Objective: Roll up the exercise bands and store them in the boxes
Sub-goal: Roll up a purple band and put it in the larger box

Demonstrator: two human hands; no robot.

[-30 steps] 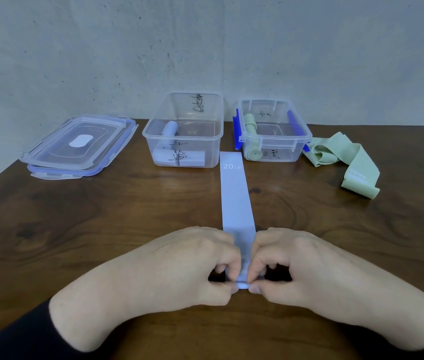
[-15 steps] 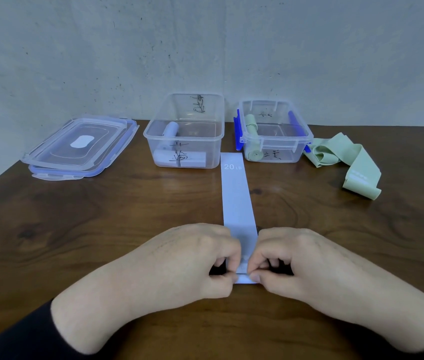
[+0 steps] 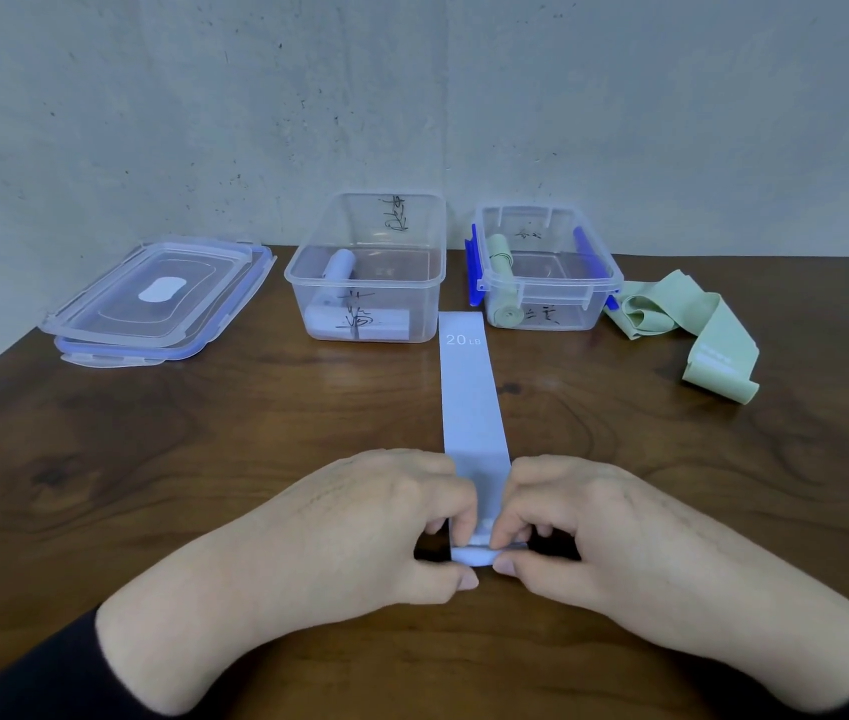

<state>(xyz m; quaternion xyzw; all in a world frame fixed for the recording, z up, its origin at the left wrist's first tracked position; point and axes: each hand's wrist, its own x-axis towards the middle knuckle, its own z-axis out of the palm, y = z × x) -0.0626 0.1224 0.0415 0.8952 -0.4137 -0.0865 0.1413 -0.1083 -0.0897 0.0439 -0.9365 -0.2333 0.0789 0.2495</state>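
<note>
Nearest me, my left hand (image 3: 360,522) and right hand (image 3: 599,527) meet at the near end of the pale blue band (image 3: 472,407), fingers (image 3: 508,530) of both curled tight and pinching its first small fold. The roll is barely begun, I judge; almost the whole strip lies flat on the tabletop (image 3: 204,459), running straight away from me to its "20 LB" mark between the two boxes. Further back, the left box (image 3: 365,267) holds two pale rolls, and the right box (image 3: 549,267), with blue clips, holds two green rolls. To its right a green band (image 3: 698,330) lies loose and crumpled, not yet rolled. At far left, the lids (image 3: 152,298) sit stacked, off the boxes.
</note>
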